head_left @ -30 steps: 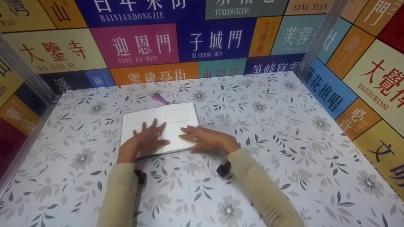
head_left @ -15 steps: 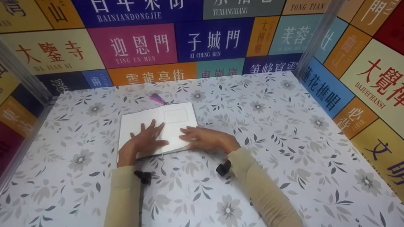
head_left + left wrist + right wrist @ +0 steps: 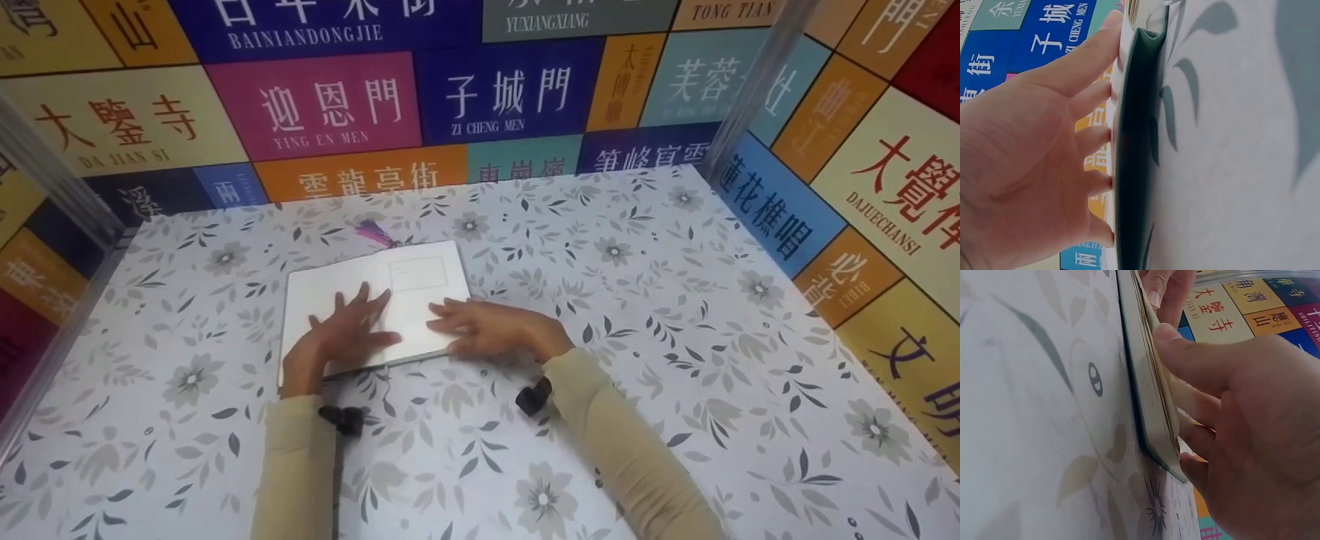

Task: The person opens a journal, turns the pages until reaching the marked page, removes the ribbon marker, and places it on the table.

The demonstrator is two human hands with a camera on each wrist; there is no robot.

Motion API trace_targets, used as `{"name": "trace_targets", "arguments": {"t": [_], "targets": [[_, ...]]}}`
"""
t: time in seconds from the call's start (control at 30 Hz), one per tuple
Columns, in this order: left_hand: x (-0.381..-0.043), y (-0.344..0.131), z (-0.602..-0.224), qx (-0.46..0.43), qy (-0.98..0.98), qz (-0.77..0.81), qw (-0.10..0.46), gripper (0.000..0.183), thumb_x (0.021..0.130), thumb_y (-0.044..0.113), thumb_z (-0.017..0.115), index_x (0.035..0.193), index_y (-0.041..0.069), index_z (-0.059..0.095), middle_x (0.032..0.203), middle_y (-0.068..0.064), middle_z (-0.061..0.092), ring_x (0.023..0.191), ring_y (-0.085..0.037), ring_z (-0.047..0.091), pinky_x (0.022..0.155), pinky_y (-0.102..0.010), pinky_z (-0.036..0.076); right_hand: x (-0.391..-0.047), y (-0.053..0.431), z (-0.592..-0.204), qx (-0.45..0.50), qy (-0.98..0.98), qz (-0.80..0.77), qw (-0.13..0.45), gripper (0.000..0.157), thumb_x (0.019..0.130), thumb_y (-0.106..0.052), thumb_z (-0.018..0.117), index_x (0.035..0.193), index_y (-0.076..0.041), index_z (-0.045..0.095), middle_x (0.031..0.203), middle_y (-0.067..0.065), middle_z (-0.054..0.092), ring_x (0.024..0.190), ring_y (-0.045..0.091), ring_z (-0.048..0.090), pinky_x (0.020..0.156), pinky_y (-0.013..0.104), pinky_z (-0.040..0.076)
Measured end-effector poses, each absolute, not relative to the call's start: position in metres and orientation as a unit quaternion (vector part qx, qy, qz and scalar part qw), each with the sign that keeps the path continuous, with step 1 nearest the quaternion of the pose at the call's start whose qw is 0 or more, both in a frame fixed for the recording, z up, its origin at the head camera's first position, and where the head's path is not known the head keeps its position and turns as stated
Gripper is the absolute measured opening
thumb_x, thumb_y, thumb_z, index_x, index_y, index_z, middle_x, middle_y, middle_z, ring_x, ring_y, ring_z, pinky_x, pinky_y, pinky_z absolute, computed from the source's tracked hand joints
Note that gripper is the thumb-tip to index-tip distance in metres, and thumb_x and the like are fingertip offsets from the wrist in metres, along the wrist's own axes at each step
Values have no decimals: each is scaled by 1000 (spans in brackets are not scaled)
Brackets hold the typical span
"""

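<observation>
An open notebook (image 3: 416, 315) with blank pale pages lies on the table, a thin printed rectangle on its right page. Its cover (image 3: 1135, 152) shows dark green along the near edge in the left wrist view. My left hand (image 3: 341, 330) is spread over the left page, fingertips on the paper and thumb reaching toward the fold. On the right page rest the extended fingers of my right hand (image 3: 495, 328). In the right wrist view, that hand's thumb (image 3: 1171, 334) touches the top leaf, above the stacked page edges (image 3: 1148, 377).
A purple and pink tassel (image 3: 373, 232) sticks out beyond the notebook's top edge. The floral tablecloth (image 3: 675, 420) covers the table. Colourful panels with printed characters (image 3: 510, 97) stand at the back and sides. Small black devices, one being the right wrist camera (image 3: 532, 397), sit at both cuffs.
My right thumb has drawn up to the notebook's near edge, closer to the other fingers. My left wrist has turned slightly. The notebook stays open in place on the table.
</observation>
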State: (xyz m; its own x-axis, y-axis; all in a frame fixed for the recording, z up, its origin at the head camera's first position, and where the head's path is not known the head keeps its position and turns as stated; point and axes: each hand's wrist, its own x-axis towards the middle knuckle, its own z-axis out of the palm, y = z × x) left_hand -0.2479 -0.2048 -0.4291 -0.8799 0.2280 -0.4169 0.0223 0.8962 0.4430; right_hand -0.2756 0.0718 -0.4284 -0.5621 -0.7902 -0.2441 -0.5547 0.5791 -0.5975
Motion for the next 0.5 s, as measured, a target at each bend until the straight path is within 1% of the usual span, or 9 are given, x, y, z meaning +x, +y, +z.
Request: {"name": "trace_targets", "arguments": {"t": [0.17, 0.27, 0.37, 0.5], "targets": [[-248, -204, -430, 63, 944, 224, 232, 84, 97, 59, 52, 162, 29, 7, 168, -13, -16, 150, -48, -21, 108, -80, -16, -275, 72, -427, -394, 855, -229, 249, 55, 102, -32, 55, 154, -27, 37, 169, -8, 16, 159, 16, 7, 130, 41, 7], [-248, -205, -431, 62, 944, 223, 235, 84, 97, 60, 51, 162, 30, 5, 167, -13, -17, 150, -48, -22, 108, -80, -16, -274, 71, -429, -387, 857, -229, 252, 51, 104, -31, 52, 153, -28, 38, 168, -9, 16, 159, 15, 8, 130, 41, 7], [-248, -205, -433, 60, 943, 224, 237, 85, 97, 61, 51, 162, 31, 5, 167, -12, -17, 150, -48, -22, 108, -80, -16, -274, 69, -430, -379, 860, -240, 246, 46, 105, -29, 49, 151, -25, 44, 167, -8, 22, 158, 17, 12, 130, 41, 8], [-249, -205, -432, 56, 943, 224, 240, 86, 96, 61, 51, 162, 31, 4, 167, -11, -18, 150, -47, -22, 108, -79, -16, -275, 70, -430, -373, 862, -254, 232, 42, 105, -27, 50, 147, -20, 50, 164, -5, 31, 157, 19, 19, 130, 41, 12]]}}
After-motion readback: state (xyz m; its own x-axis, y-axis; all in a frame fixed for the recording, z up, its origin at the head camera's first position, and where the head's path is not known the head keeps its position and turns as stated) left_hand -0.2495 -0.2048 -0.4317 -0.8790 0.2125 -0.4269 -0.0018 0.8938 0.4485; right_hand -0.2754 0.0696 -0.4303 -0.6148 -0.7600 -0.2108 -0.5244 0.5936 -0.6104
